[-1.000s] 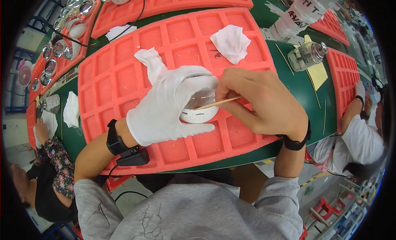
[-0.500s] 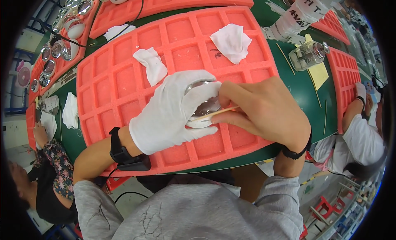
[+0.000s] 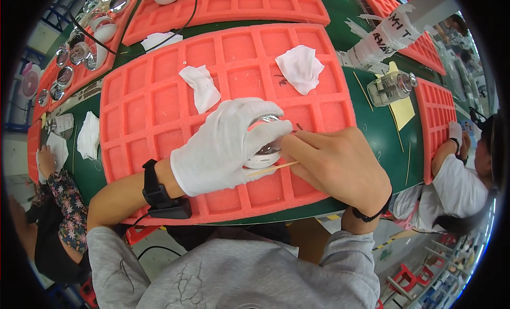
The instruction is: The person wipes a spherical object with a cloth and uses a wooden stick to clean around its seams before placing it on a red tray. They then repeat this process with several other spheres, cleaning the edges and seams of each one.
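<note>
A green worktable (image 3: 380, 149) spans a workroom, with co-workers at the left and right edges of the frame; a red foam tray (image 3: 164, 101) of square pockets fills the middle, white cloths (image 3: 300, 69) lying on it, and a glass jar (image 3: 390, 88) stands at upper right. Near the centre, over the tray, is a white rounded piece with a shiny dome (image 3: 262, 161); whether it touches the foam cannot be told. The gloved left hand (image 3: 223, 147) curls half closed around it, while the bare right hand (image 3: 334, 165) pinches a thin wooden stick (image 3: 273, 169) just beside it. The piece looks light, stiff and smooth, probably slippery under cloth, its dome easily scratched or smudged, so the white shell's sides seem the best hold.
</note>
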{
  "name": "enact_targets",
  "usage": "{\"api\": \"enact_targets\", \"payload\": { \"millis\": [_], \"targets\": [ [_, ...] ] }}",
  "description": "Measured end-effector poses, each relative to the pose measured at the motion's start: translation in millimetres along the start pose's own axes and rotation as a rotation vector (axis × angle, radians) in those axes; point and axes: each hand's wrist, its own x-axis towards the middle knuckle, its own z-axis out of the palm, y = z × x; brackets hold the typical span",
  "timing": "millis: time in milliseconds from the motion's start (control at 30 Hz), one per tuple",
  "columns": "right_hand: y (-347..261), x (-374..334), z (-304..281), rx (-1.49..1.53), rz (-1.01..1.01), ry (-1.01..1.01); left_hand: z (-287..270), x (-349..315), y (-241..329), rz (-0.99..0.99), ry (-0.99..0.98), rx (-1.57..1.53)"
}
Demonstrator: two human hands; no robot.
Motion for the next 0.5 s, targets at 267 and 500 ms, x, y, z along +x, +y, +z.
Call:
{"api": "enact_targets", "payload": {
  "millis": [267, 500],
  "targets": [
    [5.9, 3.7, 3.6, 0.12, 0.022, 0.013, 0.8, 0.4, -1.3, 0.014, 0.028, -0.006],
    [0.7, 1.8, 3.5, 0.151, 0.066, 0.03, 5.6, 0.4, -4.1, 0.001, 0.016, -0.046]
  ]
}}
